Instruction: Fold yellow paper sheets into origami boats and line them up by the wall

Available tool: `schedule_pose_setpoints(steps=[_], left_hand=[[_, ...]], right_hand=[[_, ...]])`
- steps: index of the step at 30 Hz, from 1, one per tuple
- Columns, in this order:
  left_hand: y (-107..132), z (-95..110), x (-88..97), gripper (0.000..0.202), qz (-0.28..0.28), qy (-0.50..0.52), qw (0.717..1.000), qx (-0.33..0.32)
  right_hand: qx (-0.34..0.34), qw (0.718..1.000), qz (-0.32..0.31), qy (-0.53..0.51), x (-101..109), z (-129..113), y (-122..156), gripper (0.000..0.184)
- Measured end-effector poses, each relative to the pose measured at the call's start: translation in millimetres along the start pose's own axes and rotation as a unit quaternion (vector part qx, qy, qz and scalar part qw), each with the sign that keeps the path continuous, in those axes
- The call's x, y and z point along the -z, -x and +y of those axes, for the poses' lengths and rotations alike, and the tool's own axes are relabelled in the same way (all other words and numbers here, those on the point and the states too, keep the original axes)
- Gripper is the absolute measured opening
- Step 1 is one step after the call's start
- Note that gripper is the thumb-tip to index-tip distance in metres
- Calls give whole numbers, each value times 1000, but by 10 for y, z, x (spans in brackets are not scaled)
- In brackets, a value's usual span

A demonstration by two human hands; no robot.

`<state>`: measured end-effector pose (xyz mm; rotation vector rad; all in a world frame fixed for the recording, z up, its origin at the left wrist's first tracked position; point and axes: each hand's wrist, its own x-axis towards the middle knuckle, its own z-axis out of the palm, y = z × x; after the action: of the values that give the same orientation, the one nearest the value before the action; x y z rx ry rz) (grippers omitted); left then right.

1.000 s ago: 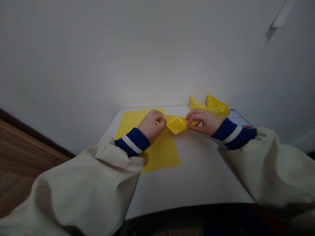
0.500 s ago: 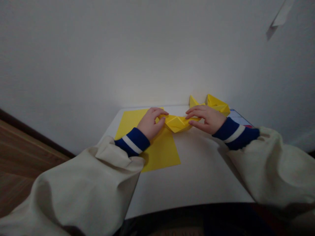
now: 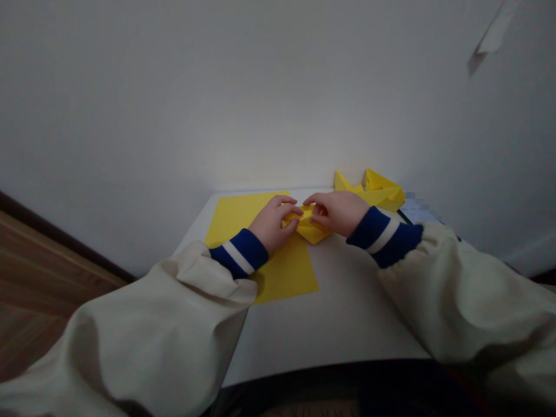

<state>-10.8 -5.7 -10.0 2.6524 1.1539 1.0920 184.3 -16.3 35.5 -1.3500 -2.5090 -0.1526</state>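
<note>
Between my hands is a folded yellow paper boat [image 3: 313, 231], its lower point showing below the fingers. My left hand [image 3: 278, 223] pinches its left part with thumb and fingers. On the other side, my right hand [image 3: 339, 211] grips the boat near its middle, thumb in front and fingers curled over the top. Much of the boat's upper part is hidden by the fingers. Under my left hand and wrist lies a flat sheet of yellow paper [image 3: 291, 278].
A second folded yellow paper boat [image 3: 382, 197] stands at the back right against the wall [image 3: 278, 104]. Beside it lies a phone-like flat screen [image 3: 417, 209], partly behind my right sleeve. All this rests on a small white table [image 3: 339, 324]. Brown wood [image 3: 47, 278] shows at far left.
My right hand has moved left along the boat, from its right end to near its middle, and curled tighter. The left hand has shifted slightly right. The flat sheet stays put.
</note>
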Motion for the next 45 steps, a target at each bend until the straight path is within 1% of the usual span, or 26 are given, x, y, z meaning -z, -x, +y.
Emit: schedule_pose_setpoints(steps=[4, 6, 9, 12, 14, 16, 18, 19, 22, 24, 27, 29, 32, 35, 37, 39, 42, 43, 45], left_hand=[[-12, 61, -28, 16, -18, -20, 1000, 1], [-25, 73, -39, 16, -19, -32, 999, 3], [-51, 95, -38, 19, -15, -41, 999, 7], [-72, 130, -17, 23, -15, -48, 999, 13], [-75, 142, -1, 25, -13, -51, 998, 17], [-69, 134, 9, 25, 11, -44, 999, 29], [-59, 110, 10, 26, 42, -28, 998, 37], [-55, 97, 6, 25, 51, -21, 998, 35], [-48, 75, -8, 19, 41, -9, 999, 24], [-45, 84, -5, 21, 23, -13, 999, 27], [-29, 127, 36, 23, 13, -67, 998, -3], [-12, 171, 75, 21, 19, -120, 992, -44], [4, 243, 113, 20, 11, -166, 979, -117], [-5, 297, 100, 20, -21, -199, 959, -199], [-7, 298, 71, 17, -51, -216, 947, -232], [10, 256, 38, 16, -69, -223, 943, -238], [72, 132, 0, 16, -73, -215, 952, -206], [94, 90, -6, 16, -75, -209, 957, -189], [126, 29, -8, 16, -81, -196, 964, -162]], right_hand=[[-14, 998, -36, 41, 11, -24, -14, 23], [-14, 997, -46, 63, 17, -25, -12, 22], [-16, 996, -55, 67, -1, -22, -3, 22], [7, 993, -69, 94, -37, -18, 15, 24], [22, 991, -53, 118, -38, -21, 28, 27], [14, 994, -19, 111, -11, -26, 36, 25], [4, 996, -3, 90, 23, -24, 38, 22], [4, 997, -4, 81, 33, -19, 37, 22], [6, 997, -32, 76, 23, 4, 38, 23], [-7, 995, -55, 77, -7, 12, 42, 26], [-15, 993, -82, 86, -32, 7, 44, 28], [-8, 991, -93, 93, -29, 3, 38, 26], [2, 988, -120, 95, -22, 8, 26, 25], [-10, 987, -134, 91, -24, 5, 21, 26], [-26, 988, -123, 88, -21, -8, 21, 27], [-34, 989, -122, 75, -7, -15, 17, 30], [-8, 991, -134, 23, 23, 33, 3, 33], [5, 993, -115, 5, 27, 70, -1, 32], [2, 997, -67, -23, 13, 167, -6, 29]])
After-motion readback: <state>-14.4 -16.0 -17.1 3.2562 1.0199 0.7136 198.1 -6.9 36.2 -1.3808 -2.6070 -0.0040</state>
